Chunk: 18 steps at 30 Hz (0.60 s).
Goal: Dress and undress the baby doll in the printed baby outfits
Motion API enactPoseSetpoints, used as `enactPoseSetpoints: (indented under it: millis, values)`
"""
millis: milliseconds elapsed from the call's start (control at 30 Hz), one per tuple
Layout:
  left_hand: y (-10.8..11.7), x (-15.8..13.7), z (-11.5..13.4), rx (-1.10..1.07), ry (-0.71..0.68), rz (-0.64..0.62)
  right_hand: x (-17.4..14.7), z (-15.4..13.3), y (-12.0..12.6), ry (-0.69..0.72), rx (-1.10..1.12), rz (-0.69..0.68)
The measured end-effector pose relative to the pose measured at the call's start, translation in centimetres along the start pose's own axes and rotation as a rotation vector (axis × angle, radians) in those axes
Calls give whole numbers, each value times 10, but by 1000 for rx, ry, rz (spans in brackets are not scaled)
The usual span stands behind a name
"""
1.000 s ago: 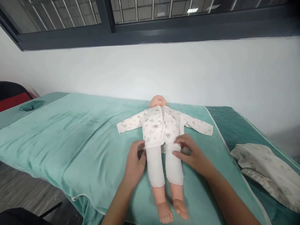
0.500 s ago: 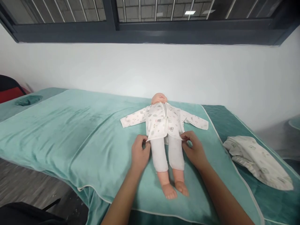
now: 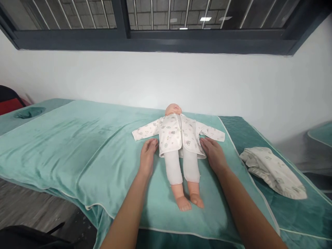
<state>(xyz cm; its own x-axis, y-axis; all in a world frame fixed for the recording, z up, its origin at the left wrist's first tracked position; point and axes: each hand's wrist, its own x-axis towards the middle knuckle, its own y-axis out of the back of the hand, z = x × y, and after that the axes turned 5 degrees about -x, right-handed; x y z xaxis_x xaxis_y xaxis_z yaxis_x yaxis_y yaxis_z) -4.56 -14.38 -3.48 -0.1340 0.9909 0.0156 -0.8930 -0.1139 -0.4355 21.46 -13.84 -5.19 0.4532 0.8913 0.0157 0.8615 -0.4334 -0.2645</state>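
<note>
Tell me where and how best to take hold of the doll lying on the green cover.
Probably by both sides of the jacketed torso, just below the sleeves. The doll lies face up with sleeves spread wide, leaving both sides reachable: bring the left hand in from the left and the right hand from the right. The legs look thinner and lie apart, so likely a poorer grip.

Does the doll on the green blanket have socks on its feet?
No, the doll has both feet bare, with toes showing above the green blanket.
</note>
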Motion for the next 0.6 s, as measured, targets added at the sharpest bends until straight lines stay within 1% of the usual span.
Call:
enactPoseSetpoints:
  millis: [67,167,233,333,400,533,600]
  values:
    - [-8,14,0,-119,118,-76,7,-2,-7,-78,1,-79]
    - [-20,34,-3,-182,261,-185,16,-6,-16,-200,63,-262]
    - [-26,45,-7,-219,325,-232,21,-9,-20,-268,128,-376]
    - [-33,59,-12,-266,357,-261,27,-10,-24,-290,167,-469]
    - [-36,65,-14,-273,356,-272,30,-10,-26,-257,184,-481]
    - [-42,75,-16,-291,350,-316,34,-8,-25,-170,231,-408]
    - [-44,80,-16,-310,359,-350,35,-7,-25,-143,235,-394]
